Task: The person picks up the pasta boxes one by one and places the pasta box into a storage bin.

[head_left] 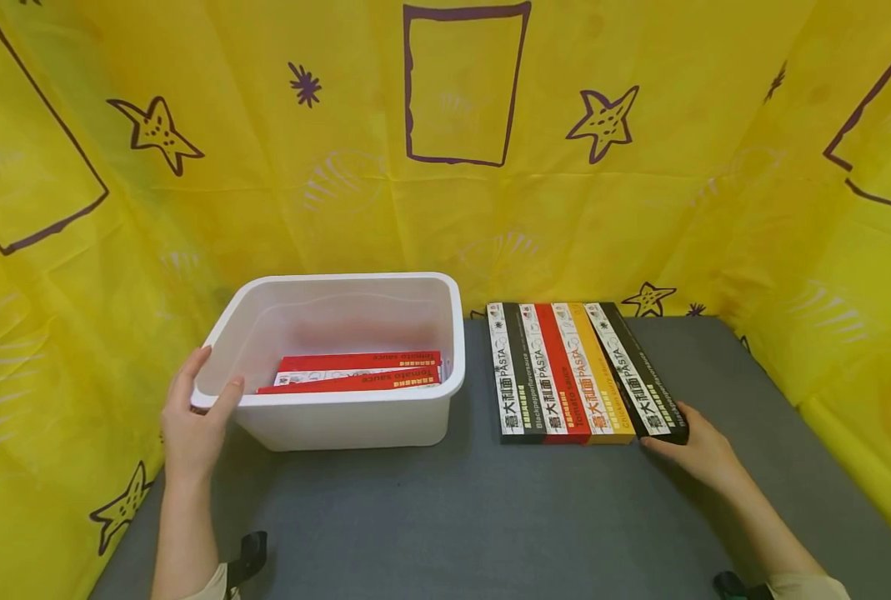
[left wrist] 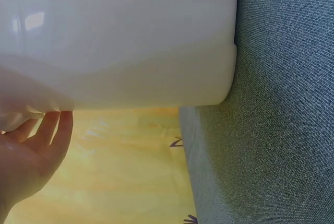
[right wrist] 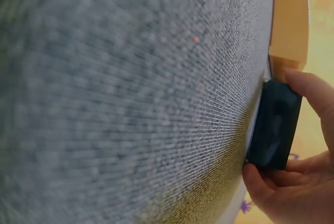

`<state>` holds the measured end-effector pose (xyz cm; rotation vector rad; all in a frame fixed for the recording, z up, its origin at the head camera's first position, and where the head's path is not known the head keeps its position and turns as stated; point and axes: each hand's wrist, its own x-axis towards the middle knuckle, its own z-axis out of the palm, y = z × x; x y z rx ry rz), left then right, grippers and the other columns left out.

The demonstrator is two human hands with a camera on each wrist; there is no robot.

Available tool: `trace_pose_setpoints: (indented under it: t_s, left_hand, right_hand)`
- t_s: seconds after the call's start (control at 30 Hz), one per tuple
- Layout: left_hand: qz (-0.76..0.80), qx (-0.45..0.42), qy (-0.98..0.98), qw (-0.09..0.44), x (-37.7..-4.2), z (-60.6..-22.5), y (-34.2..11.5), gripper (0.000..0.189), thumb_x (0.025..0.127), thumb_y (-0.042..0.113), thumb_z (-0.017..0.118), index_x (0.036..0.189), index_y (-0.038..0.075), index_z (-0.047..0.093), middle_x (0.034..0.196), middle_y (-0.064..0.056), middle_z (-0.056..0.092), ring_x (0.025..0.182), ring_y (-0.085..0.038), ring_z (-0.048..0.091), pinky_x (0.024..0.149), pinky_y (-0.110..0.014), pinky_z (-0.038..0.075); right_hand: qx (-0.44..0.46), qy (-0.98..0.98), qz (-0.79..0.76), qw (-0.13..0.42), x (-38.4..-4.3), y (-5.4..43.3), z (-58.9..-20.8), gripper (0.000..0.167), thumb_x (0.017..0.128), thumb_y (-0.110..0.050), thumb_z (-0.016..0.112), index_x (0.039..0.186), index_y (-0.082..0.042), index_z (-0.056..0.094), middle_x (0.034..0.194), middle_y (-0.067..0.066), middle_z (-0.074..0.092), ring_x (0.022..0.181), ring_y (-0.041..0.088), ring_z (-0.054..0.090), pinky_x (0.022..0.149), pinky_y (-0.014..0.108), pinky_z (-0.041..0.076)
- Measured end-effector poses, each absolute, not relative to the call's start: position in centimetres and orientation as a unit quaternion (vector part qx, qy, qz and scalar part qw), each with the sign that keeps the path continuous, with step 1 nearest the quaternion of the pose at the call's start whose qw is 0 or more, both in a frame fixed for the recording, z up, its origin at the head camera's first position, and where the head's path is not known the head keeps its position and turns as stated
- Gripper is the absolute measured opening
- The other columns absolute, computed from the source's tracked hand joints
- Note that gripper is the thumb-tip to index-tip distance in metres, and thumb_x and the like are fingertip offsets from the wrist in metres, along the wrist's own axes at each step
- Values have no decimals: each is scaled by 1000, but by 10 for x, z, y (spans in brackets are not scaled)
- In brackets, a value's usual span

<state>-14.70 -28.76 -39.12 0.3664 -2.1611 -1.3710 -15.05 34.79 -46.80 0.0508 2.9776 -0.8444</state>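
Note:
My left hand [head_left: 199,417] grips the left front corner of a white plastic bin [head_left: 355,425], thumb over the rim and fingers along the outer side. Inside the bin lie red tomato sauce pasta boxes [head_left: 362,382]. My right hand [head_left: 696,454] holds the near end of a black pasta box [head_left: 643,375] between thumb and fingers, as the right wrist view also shows on the box end [right wrist: 275,125]. This box lies slanted at the right end of a row, beside a yellow pasta box [head_left: 610,400].
Left of the yellow box lie a red pasta box [head_left: 565,392] and another black pasta box [head_left: 520,375], side by side. A grey cloth-covered table [head_left: 445,525] carries everything. Yellow patterned cloth [head_left: 445,217] hangs behind and at both sides.

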Motion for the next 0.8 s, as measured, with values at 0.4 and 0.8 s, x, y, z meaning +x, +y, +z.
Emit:
trace_pose_setpoints:
  t_s: [0.4,0.8]
  left_hand:
    - [-515,131,-798,285,-145,-391,-286,55,89,22,66,142,25,52,146,2,46,121,-20,45,94,-22,44]
    - [-516,136,-798,280,-144,-391,-286,55,90,23,65,143,26,51,145,3,46,116,-15,46,90,-22,44]
  right_hand:
    - [11,962,-271,7,-155,349,-471,93,81,-41,76,136,20,32,127,44,44,112,57,47,86,63,40]
    - [84,951,-291,55,-151,348,-459,106,81,-53,71,144,16,21,138,44,32,119,62,36,89,67,37]
